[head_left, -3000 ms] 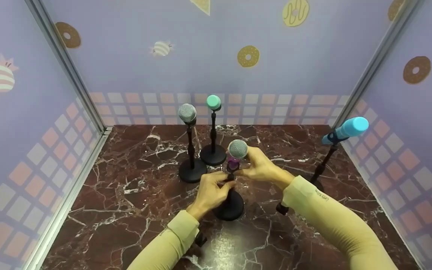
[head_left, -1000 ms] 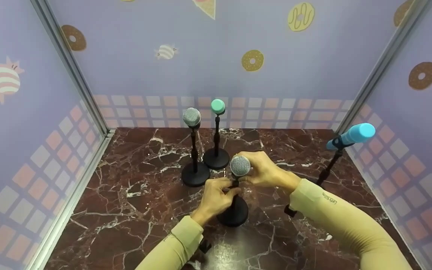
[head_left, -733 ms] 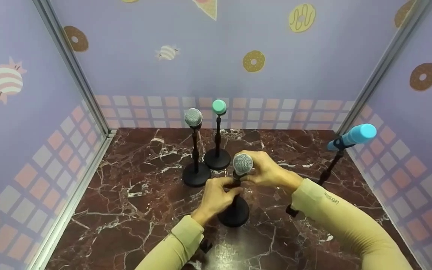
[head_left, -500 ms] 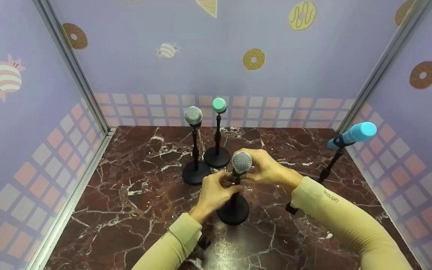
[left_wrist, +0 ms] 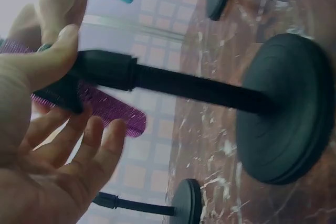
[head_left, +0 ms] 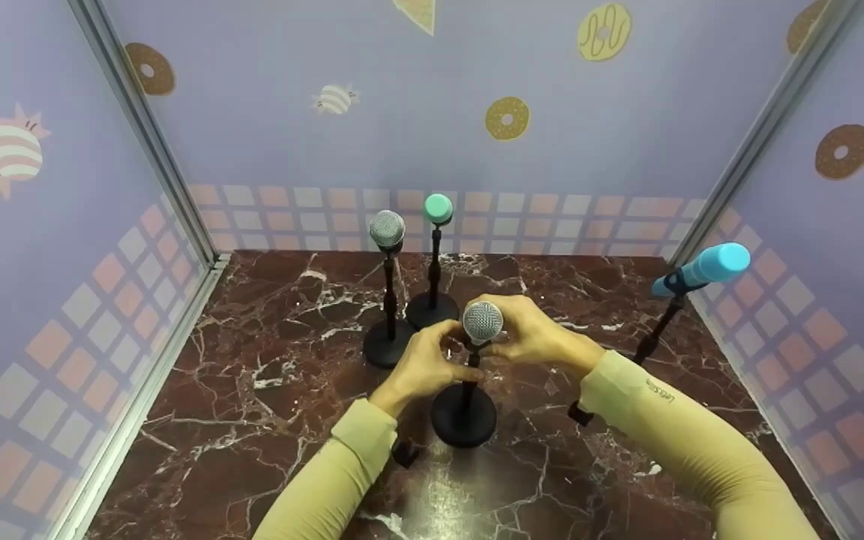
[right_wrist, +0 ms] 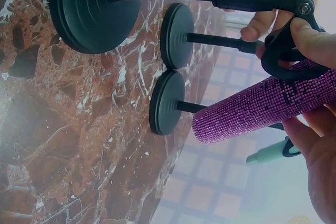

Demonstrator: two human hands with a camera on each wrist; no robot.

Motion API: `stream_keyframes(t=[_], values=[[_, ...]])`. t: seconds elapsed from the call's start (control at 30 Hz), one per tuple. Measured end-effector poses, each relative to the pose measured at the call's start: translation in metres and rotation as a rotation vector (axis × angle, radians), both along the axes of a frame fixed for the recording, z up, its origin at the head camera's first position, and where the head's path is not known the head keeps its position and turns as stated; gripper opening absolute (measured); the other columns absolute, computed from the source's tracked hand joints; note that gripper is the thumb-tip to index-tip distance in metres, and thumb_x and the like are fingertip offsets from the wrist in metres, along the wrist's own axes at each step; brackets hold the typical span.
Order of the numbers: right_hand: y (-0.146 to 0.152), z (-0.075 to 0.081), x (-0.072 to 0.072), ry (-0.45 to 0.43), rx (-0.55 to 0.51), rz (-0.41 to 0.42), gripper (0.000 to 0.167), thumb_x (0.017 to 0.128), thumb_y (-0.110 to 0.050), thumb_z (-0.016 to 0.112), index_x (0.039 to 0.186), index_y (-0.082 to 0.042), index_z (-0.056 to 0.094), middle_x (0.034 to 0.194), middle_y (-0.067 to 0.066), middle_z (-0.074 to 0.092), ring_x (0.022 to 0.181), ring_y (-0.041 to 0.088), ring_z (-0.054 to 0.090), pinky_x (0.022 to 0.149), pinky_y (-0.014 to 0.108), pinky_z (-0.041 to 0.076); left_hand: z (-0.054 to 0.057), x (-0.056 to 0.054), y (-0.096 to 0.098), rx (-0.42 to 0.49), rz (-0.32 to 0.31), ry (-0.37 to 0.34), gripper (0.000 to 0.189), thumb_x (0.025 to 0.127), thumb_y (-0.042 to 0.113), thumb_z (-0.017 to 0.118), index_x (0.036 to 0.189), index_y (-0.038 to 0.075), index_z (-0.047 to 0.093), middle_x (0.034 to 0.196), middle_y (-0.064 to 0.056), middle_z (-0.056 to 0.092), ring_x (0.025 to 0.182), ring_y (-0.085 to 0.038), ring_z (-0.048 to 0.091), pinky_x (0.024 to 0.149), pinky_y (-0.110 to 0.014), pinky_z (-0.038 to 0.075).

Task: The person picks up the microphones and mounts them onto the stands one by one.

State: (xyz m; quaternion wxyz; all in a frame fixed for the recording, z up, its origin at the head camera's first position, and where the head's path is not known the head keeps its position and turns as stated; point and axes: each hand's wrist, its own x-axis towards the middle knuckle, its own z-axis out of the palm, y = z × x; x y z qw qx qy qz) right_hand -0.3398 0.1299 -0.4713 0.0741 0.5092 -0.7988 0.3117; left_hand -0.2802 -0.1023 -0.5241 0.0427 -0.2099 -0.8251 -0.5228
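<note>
A microphone with a silver mesh head (head_left: 482,322) and a purple glittering body (right_wrist: 252,108) sits tilted in the black clip (right_wrist: 270,61) of a stand. My right hand (head_left: 533,334) grips the body from the right, thumb at the clip. The left hand (head_left: 424,367) is at the stand's top, its thumb (left_wrist: 60,51) against the neck just under the clip and its other fingers (left_wrist: 100,150) loosely bent beside the microphone. Below them, the stand's round black base (head_left: 464,420) rests on the marbled table. The head view hides the purple body behind the mesh head.
Behind to the left stand a silver-headed microphone (head_left: 387,229) and a mint-green one (head_left: 438,208), each on a black stand. A blue microphone (head_left: 709,264) on its stand leans at the right. Patterned lilac walls (head_left: 432,135) enclose the brown marbled table (head_left: 267,420).
The mesh head has turned and dropped slightly since three seconds ago, hiding the purple body from the head view. Lately the left hand has shifted up a little, its fingers spreading from the stand.
</note>
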Motion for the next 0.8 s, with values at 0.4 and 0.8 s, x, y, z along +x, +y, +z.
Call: stream_keyframes(t=[0.4, 0.8], values=[[-0.003, 0.001, -0.001, 0.111, 0.013, 0.079, 0.059, 0.069, 0.004, 0.090, 0.124, -0.009, 0.073, 0.114, 0.009, 0.083, 0.103, 0.030, 0.082, 0.095, 0.046, 0.069, -0.007, -0.006, -0.007, 0.063, -0.003, -0.061, 0.067, 0.073, 0.016, 0.106, 0.129, 0.012, 0.071, 0.118, -0.013, 0.080, 0.099, -0.032, 0.078, 0.082, -0.030, 0.065], [-0.007, -0.013, -0.002, -0.018, -0.145, -0.025, 0.060, 0.073, -0.004, 0.095, 0.130, -0.011, 0.077, 0.128, 0.009, 0.076, 0.119, 0.028, 0.073, 0.111, 0.045, 0.061, -0.030, 0.016, 0.000, 0.073, 0.036, 0.046, 0.016, 0.092, 0.011, 0.091, 0.108, 0.010, 0.090, 0.107, -0.005, 0.089, 0.099, -0.019, 0.085, 0.086, -0.030, 0.070]])
